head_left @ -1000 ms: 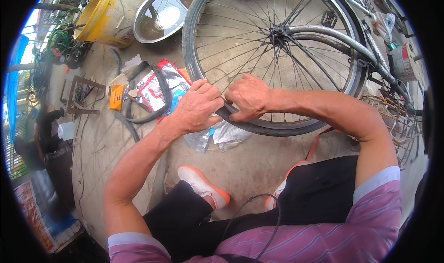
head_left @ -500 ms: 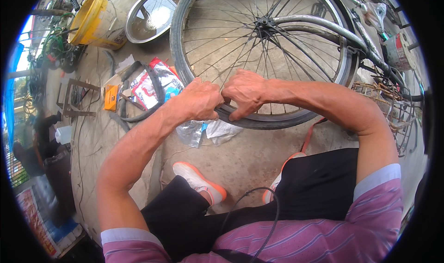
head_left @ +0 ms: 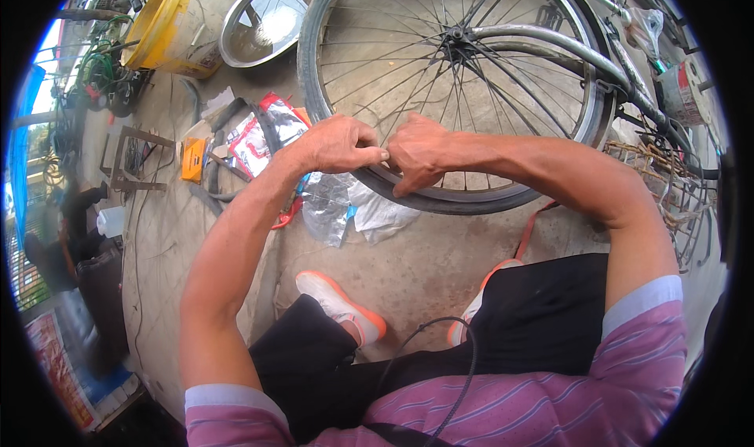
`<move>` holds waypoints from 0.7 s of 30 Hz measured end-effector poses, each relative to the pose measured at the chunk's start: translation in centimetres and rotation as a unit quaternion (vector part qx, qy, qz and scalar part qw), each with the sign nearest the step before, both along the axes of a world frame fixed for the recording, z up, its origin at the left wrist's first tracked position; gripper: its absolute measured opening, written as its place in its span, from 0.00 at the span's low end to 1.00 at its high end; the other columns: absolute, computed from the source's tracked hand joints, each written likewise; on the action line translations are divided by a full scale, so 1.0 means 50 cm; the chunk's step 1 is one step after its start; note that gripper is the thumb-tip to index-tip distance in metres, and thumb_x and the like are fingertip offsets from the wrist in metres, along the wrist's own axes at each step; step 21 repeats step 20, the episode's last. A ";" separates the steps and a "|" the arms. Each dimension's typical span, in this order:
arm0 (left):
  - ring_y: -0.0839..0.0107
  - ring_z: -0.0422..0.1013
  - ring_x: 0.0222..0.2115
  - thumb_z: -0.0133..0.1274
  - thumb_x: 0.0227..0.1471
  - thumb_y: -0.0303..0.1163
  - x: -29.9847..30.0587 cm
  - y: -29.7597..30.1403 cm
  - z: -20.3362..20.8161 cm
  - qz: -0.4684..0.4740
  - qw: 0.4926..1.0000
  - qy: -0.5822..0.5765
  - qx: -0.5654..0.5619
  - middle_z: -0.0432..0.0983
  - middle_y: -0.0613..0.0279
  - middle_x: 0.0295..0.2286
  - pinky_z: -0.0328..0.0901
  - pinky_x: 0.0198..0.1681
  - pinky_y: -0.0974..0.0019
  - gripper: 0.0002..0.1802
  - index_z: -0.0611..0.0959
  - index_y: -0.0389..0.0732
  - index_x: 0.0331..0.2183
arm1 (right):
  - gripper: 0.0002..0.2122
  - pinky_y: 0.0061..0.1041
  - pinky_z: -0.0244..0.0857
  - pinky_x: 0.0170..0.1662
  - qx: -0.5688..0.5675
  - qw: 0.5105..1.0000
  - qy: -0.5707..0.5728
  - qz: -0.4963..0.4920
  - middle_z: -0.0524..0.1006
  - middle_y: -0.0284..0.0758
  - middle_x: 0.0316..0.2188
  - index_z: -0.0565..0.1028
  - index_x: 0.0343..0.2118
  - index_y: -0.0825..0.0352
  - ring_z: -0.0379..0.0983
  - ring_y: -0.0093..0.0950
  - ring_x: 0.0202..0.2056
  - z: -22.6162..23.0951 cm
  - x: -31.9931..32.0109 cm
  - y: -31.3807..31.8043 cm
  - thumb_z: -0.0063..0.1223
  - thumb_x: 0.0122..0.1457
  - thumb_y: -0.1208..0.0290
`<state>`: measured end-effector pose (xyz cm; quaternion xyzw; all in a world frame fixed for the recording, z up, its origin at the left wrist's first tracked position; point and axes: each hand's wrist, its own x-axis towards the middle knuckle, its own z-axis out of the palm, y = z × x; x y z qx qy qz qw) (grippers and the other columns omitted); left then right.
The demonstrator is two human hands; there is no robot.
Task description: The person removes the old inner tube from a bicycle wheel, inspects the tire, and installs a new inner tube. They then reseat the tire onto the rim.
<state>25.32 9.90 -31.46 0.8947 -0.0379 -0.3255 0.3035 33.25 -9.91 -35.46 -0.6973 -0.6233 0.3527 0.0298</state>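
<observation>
A bicycle wheel with black spokes and a dark tyre lies before me, attached to a silver frame tube. At the tyre's near left edge my left hand is closed, its thumb pointing toward the other hand; the tips of its fingers are partly hidden. Right beside it, my right hand grips the tyre and rim, thumb on the outer side and fingers curled over the rim. The two hands almost touch. Under my left wrist lie silver plastic wrappers.
Left of the wheel are a black inner tube, an orange box and a metal stand. Farther off stand a yellow bucket and a metal basin of water. A rusty wire basket sits at right.
My left hand has turned from a fist on the tyre to a pose with its thumb stretched rightward. A red item below my left wrist has come into view. My right hand stays on the tyre.
</observation>
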 end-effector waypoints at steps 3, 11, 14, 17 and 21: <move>0.69 0.78 0.27 0.62 0.60 0.41 -0.018 -0.006 -0.004 0.080 0.993 -0.050 -0.074 0.84 0.54 0.25 0.73 0.35 0.60 0.18 0.90 0.33 0.37 | 0.18 0.42 0.62 0.51 0.004 1.000 -0.004 -0.007 0.85 0.43 0.27 0.88 0.28 0.64 0.81 0.42 0.35 -0.010 -0.001 -0.007 0.64 0.45 0.52; 0.67 0.80 0.39 0.61 0.67 0.39 -0.047 0.034 -0.045 0.476 0.820 -0.290 -0.132 0.85 0.54 0.40 0.74 0.46 0.61 0.20 0.85 0.30 0.48 | 0.18 0.42 0.62 0.49 0.009 0.999 -0.042 -0.004 0.84 0.43 0.27 0.86 0.27 0.65 0.82 0.43 0.36 -0.018 -0.014 -0.009 0.63 0.42 0.53; 0.52 0.75 0.48 0.60 0.67 0.48 -0.050 0.014 -0.091 0.495 0.784 -0.366 0.081 0.76 0.44 0.46 0.67 0.58 0.51 0.33 0.79 0.27 0.56 | 0.18 0.42 0.62 0.50 0.016 0.999 -0.045 -0.006 0.85 0.44 0.28 0.87 0.28 0.65 0.82 0.44 0.37 -0.022 -0.015 -0.013 0.63 0.41 0.54; 0.39 0.68 0.58 0.60 0.66 0.51 -0.057 -0.051 -0.181 0.521 0.774 -0.341 0.115 0.68 0.32 0.56 0.64 0.63 0.45 0.45 0.65 0.28 0.68 | 0.16 0.42 0.61 0.51 0.009 0.999 -0.038 -0.019 0.86 0.44 0.28 0.87 0.27 0.65 0.83 0.43 0.36 -0.015 -0.019 -0.002 0.63 0.41 0.57; 0.34 0.59 0.69 0.61 0.65 0.52 -0.048 -0.106 -0.221 0.569 0.752 -0.308 0.125 0.58 0.26 0.66 0.56 0.72 0.44 0.55 0.51 0.32 0.74 | 0.18 0.39 0.61 0.53 -0.021 0.999 -0.039 -0.022 0.87 0.44 0.32 0.88 0.32 0.66 0.84 0.42 0.40 0.008 -0.021 0.011 0.62 0.43 0.57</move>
